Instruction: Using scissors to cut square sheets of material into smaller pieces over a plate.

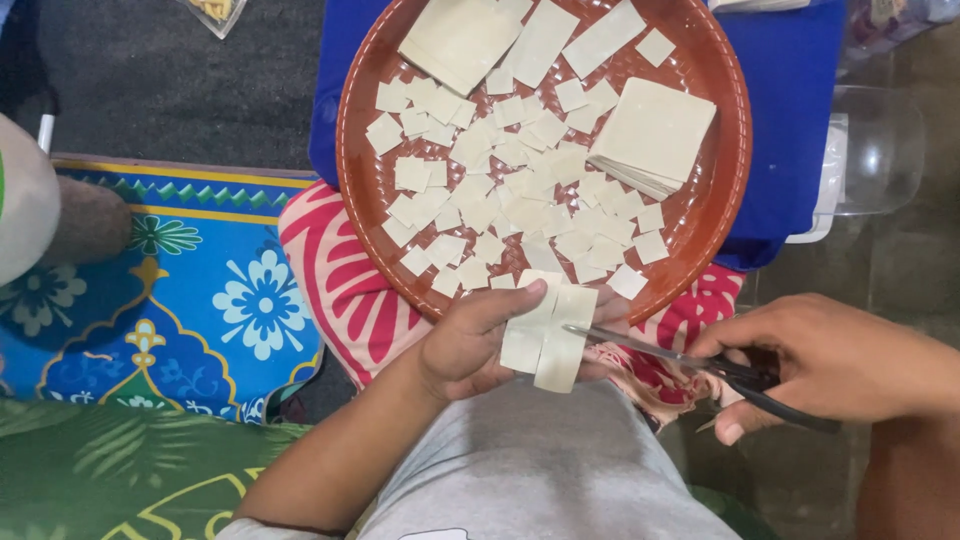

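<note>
My left hand [470,340] grips two pale dough strips [548,335] side by side, just below the rim of a round brown tray [715,215]. My right hand [825,360] holds black-handled scissors [680,357], whose blades reach left and touch the strips' right edge. The tray holds several small cut dough squares [505,185], a stack of larger square sheets [652,133] on its right side, and more long strips and sheets [500,40] at its top.
The tray rests on a blue cloth [790,110] and a pink-and-red patterned cloth [340,270]. A blue flowered mat [190,290] lies to the left, a green patterned cloth [110,460] at bottom left. A clear plastic container [870,150] stands at the right.
</note>
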